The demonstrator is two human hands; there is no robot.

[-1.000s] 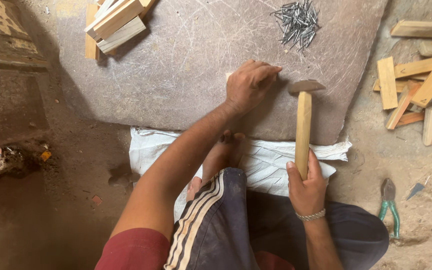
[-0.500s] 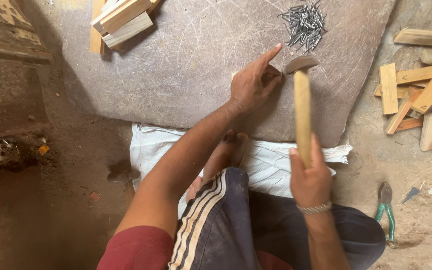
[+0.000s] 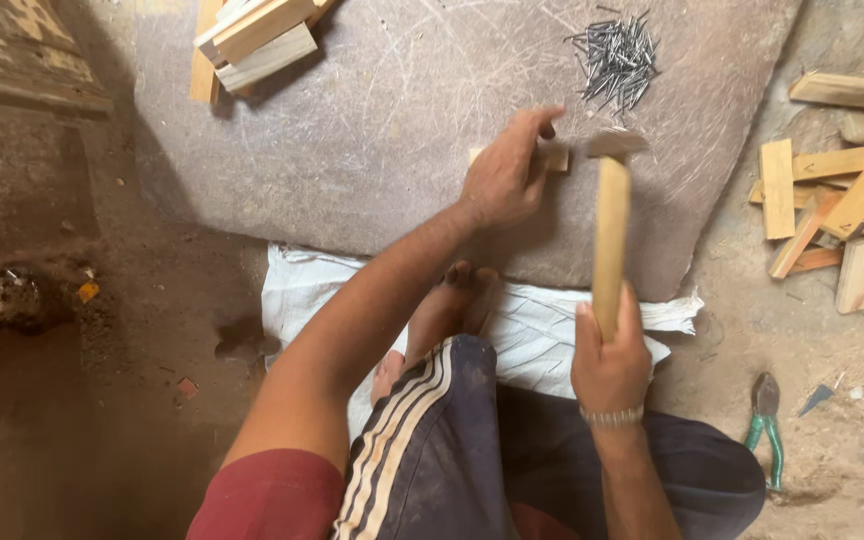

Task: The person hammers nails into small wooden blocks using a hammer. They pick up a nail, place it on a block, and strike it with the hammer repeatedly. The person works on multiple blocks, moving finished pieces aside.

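Dirt floor, rough and dusty, with a big flat grey stone slab as the work surface; its face is scratched all over. Person sits at its near edge on a white woven sack, one bare foot tucked under.

Left hand is curled over a small pale wood piece on the slab, fingers pinching it in place; whether a nail is held upright under the fingers is hidden. Right hand is clenched around the bottom of a hammer with a light wooden handle; its dark metal head sits just beside the wood piece, very near the left fingertips.

Risk, as a judgement: head and fingertips are so close that a slightly off strike would likely catch the fingers. The wood piece is small and only pinned by hand, so it could skid on the hard stone or split. The low grip on the handle gives less control.

Loose heap of thin dark nails lies on the slab just beyond the hammer head. Stack of flat cut wood blocks rests at the slab's far left. Scattered wood offcuts lie on the ground to the right. Green-handled pliers sit in the dirt near the right knee.
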